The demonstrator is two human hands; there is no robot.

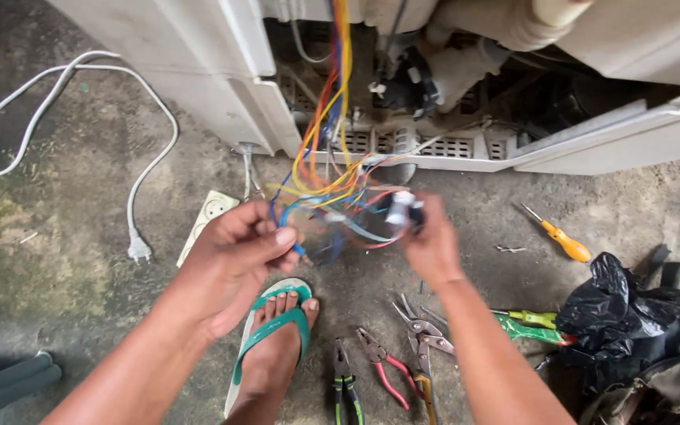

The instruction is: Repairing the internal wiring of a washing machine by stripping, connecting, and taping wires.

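Note:
A bundle of coloured wires (330, 142), yellow, orange, blue and red, hangs out of an opened white appliance (222, 86) and spreads between my hands. My left hand (239, 256) pinches some of the blue and yellow wires with thumb and fingers. My right hand (432, 245) grips a small black and white component (403, 211) at the end of the wires. Both hands hover above the concrete floor, just in front of the appliance's open base.
My foot in a green flip-flop (273, 338) rests on the floor. Pliers (346, 386), red-handled pliers (383, 366), snips (423, 338), green screwdrivers (533, 324) and an orange screwdriver (564, 240) lie nearby. A black bag (631, 311) sits right; a white power cord (80, 118) and socket strip (208, 216) left.

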